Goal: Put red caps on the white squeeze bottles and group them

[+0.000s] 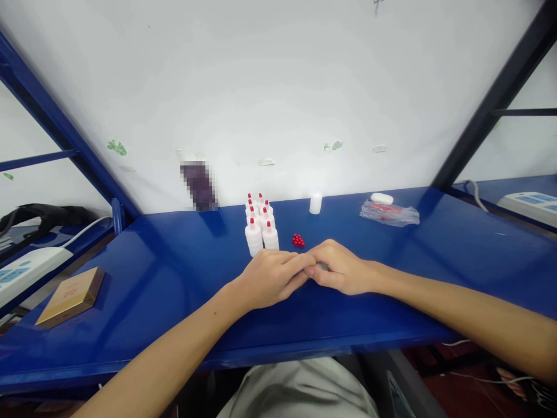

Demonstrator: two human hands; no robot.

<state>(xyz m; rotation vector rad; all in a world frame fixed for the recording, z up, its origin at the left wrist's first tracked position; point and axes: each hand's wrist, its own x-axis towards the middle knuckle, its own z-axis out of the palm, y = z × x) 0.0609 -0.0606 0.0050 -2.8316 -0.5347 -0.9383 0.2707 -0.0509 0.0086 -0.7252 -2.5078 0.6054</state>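
Observation:
My left hand and my right hand meet in front of me over the table, fingertips touching. The fingers of both are closed and pressed together. A small greyish patch shows between my right thumb and forefinger; what it belongs to is hidden. Just beyond my left hand, white squeeze bottles with pointed red tips stand upright in two rows. Several small red caps lie in a cluster beyond where the hands meet.
On the blue table, a white bottle without a red tip stands near the wall. Back right are a white oval object and a clear plastic bag with red pieces. A gold box lies at the left.

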